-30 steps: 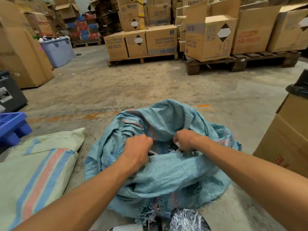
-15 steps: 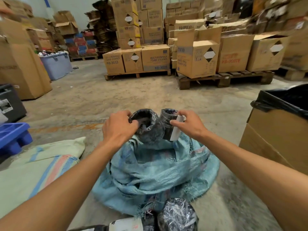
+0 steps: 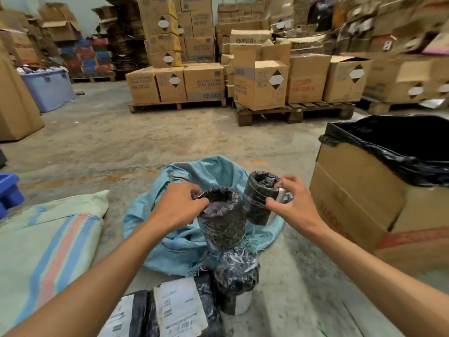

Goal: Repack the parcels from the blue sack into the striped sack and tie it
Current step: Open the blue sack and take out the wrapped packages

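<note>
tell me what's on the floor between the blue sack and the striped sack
Nothing: in the head view only bare concrete floor shows between the blue sack and the striped sack. The loose parcels lie nearer the camera, below the blue sack.

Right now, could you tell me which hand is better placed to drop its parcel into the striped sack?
Left. The left hand holds its parcel nearer the striped sack lying on that side.
</note>
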`<state>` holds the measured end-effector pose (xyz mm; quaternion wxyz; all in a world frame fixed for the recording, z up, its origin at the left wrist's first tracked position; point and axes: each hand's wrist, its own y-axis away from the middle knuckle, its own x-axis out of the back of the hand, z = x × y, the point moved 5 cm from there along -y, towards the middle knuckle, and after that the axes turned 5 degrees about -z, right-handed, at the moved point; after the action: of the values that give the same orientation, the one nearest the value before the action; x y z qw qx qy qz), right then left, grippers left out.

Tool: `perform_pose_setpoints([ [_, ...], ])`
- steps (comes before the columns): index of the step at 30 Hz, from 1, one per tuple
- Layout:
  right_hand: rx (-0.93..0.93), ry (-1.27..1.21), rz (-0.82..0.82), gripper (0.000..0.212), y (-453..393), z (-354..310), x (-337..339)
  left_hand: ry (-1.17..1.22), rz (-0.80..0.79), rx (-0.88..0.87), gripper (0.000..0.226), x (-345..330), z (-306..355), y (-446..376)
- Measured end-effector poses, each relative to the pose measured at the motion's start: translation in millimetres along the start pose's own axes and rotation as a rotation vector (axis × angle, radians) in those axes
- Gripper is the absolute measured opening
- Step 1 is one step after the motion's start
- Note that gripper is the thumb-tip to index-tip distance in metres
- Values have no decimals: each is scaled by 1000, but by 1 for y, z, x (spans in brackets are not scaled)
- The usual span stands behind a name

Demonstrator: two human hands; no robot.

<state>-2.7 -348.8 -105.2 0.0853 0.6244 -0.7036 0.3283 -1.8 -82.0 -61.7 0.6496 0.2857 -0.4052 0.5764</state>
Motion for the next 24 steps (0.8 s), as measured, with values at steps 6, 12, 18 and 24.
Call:
perform_pose_setpoints([
  [6,-36,56,37,34,53,37,21,-60,-139,-145,11,-42,42,37],
  [12,-131,111,-92,30,88,71,14,-102,-301,-235,14,-94,59,65],
  [18,-199,210,-290,32,121,98,-14,-164,-435,-163,19,-156,45,93],
  [24,-190,214,-458,29,141,109,-44,-231,-423,-63,16,-180,27,111],
])
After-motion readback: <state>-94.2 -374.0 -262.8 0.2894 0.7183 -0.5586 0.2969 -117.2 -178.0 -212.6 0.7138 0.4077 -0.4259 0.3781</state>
